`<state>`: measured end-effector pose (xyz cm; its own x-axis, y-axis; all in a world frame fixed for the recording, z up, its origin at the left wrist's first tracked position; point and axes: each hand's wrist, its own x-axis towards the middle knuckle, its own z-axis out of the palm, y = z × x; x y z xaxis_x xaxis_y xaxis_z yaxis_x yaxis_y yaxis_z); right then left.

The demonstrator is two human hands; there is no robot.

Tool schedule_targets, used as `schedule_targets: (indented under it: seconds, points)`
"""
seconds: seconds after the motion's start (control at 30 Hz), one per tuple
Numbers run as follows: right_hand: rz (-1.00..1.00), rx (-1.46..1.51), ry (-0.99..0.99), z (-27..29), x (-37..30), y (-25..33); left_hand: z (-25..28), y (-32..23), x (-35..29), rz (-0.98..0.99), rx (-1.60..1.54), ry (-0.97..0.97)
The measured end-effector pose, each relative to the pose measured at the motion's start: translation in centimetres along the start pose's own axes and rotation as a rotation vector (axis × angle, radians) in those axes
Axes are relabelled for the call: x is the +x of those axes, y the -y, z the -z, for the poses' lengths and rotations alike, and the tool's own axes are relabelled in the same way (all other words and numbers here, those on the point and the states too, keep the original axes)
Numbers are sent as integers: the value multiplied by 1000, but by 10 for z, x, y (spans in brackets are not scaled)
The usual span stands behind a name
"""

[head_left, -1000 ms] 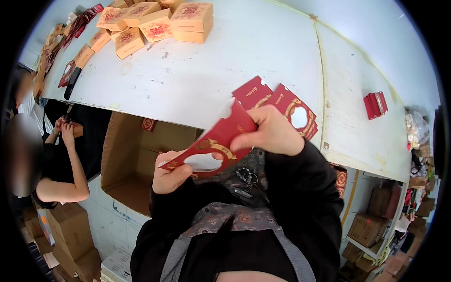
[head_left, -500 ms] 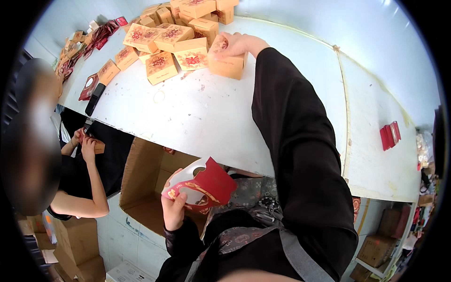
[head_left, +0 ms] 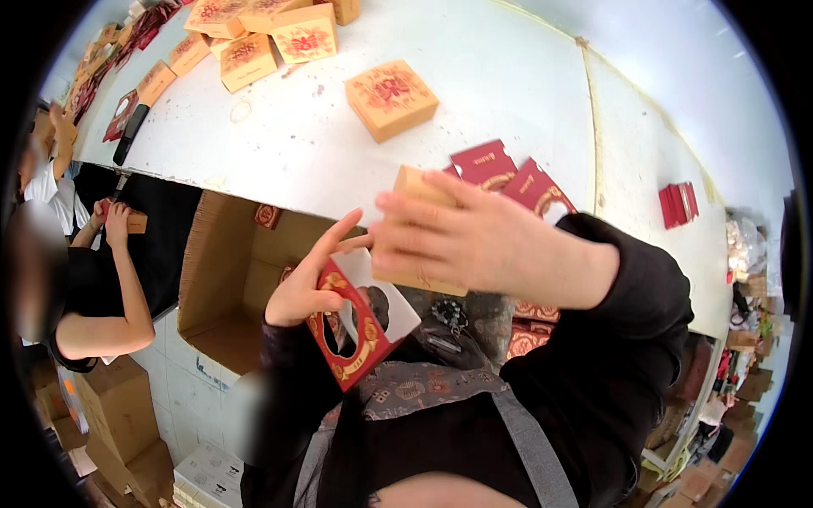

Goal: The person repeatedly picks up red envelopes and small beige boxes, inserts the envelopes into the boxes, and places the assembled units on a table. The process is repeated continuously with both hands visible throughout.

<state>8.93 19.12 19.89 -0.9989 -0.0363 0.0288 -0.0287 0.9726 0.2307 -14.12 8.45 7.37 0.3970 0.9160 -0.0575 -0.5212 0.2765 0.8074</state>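
Note:
My left hand [head_left: 303, 286] grips a red cardboard sleeve [head_left: 366, 360] with gold trim and an oval cut-out. The sleeve stands opened out, its white inside showing, and tilts in front of my chest. Just to the right of it, my right hand [head_left: 500, 241] is wrapped over a tan cardboard box [head_left: 413, 184]. The box is mostly hidden behind the fingers and is close to the sleeve's open end; whether they touch I cannot tell. Another tan box [head_left: 391, 99] with a red floral print lies alone on the white table beyond my hands.
Flat red sleeves [head_left: 484, 161] lie on the table [head_left: 517, 85] beyond my right hand, with a small red stack [head_left: 677, 206] farther right. Tan boxes [head_left: 305, 35] pile up at the far left. An open carton [head_left: 203, 288] stands below the table edge. At left, a co-worker's hands [head_left: 114, 220] hold a box.
My right hand has come back from the far pile to my chest with a tan box. In my left hand the red sleeve has turned and opened out. The view has shifted right.

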Motion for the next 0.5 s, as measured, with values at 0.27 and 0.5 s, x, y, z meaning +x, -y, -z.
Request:
schedule_targets:
  seconds: [0.27, 0.5]
  points:
    - [-231, 122, -106, -10, -76, 60, -52, 58, 13, 240, 159, -11]
    - [-1000, 1469, -682, -72, -114, 111, -98, 70, 22, 24, 467, -11]
